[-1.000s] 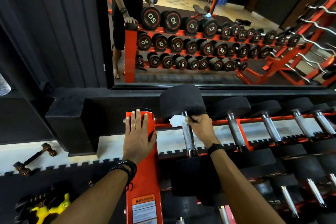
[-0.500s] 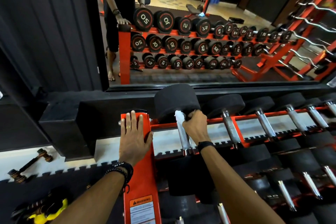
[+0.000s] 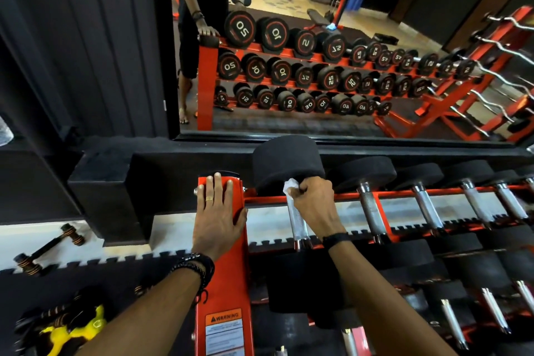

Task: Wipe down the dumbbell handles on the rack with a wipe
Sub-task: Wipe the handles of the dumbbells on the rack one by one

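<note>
A red rack holds a row of black dumbbells with knurled steel handles. My right hand grips a white wipe against the far end of the leftmost dumbbell handle, just below its big black head. My left hand lies flat, fingers spread, on top of the rack's red end post. More steel handles run along the top tier to the right.
A wall mirror behind the rack reflects the rack and a person. Lower tiers of dumbbells sit below right. On the floor at left lie small bars and a yellow object.
My right hand with the wipe has slid from lower on the handle up towards the black head. My left hand has stayed on the post.
</note>
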### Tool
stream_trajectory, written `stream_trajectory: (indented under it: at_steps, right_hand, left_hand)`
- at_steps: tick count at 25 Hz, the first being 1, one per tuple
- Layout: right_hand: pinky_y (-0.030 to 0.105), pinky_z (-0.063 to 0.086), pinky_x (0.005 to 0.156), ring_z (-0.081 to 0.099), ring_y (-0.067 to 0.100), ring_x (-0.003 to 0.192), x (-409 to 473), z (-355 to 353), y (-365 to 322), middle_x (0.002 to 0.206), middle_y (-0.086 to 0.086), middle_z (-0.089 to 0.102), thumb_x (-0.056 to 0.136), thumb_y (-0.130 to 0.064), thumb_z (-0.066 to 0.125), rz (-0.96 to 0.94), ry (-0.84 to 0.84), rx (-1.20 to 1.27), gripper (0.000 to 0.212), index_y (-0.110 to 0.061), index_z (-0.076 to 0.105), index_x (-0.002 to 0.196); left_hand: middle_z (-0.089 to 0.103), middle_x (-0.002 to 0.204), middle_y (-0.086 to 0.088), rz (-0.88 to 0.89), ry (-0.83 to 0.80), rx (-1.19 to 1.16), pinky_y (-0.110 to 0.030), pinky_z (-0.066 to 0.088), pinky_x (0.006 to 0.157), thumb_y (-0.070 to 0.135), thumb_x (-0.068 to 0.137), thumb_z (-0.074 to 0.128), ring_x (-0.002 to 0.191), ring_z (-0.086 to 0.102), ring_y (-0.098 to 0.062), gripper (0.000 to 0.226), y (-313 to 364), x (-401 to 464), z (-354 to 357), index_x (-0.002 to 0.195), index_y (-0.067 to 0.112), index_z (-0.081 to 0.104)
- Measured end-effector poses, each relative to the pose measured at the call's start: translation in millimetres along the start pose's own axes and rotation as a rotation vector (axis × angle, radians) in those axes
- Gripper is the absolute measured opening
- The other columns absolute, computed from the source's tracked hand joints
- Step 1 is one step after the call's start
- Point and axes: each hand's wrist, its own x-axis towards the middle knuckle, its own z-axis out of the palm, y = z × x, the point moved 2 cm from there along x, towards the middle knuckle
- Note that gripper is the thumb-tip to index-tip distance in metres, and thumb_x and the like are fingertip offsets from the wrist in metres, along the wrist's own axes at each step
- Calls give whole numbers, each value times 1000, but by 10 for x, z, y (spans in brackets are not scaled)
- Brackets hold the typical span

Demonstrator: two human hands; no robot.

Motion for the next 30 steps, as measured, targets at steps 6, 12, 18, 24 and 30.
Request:
stream_trajectory:
  at_steps: [6, 12, 18, 24, 30]
  right_hand:
    - [28, 48, 67, 61, 15, 74, -128, -113, -17, 75, -1, 66, 83, -13, 76, -2, -28, -51, 10, -14, 67, 88]
    - [26, 47, 60, 60, 8, 69, -283, -173, 54, 75, -7, 64, 81, -20, 77, -5, -145, -162, 18, -21, 60, 86]
    - [20, 53, 64, 63, 8, 68, -69, -19, -43, 68, -10, 63, 80, -2, 75, -66, -106, -6, 20, -18, 67, 71]
    - [17, 55, 60, 67, 1, 62, -422, -131, 193, 70, 2, 69, 74, 9, 74, -26, -311, -88, 25, -12, 67, 61]
    - [5, 47, 63, 64, 11, 72, -64, -125, 50, 74, -3, 65, 81, 17, 60, -46, -80, 80, 26, -5, 72, 83]
  left_hand:
    - [15, 161, -25, -3, -11, 4, -54, 13, 122, 54, 100, 33, 151, 9, -39, 72, -5, -2, -2, 153, 5, 30]
    - [17, 161, -26, 2, 2, -5, -56, 12, 121, 54, 100, 34, 151, 10, -40, 73, 0, -1, 20, 153, 4, 30]
    - [14, 161, -25, 0, -17, -2, -55, 12, 121, 55, 100, 30, 151, 8, -39, 73, -18, 2, 11, 153, 5, 28]
    - [14, 161, -25, -4, -14, 17, -56, 12, 121, 56, 101, 28, 151, 8, -39, 73, -18, -1, 21, 154, 5, 27]
    - [13, 162, -24, -1, -15, 0, -55, 9, 122, 57, 101, 27, 151, 7, -39, 74, -17, -2, 19, 154, 5, 28]
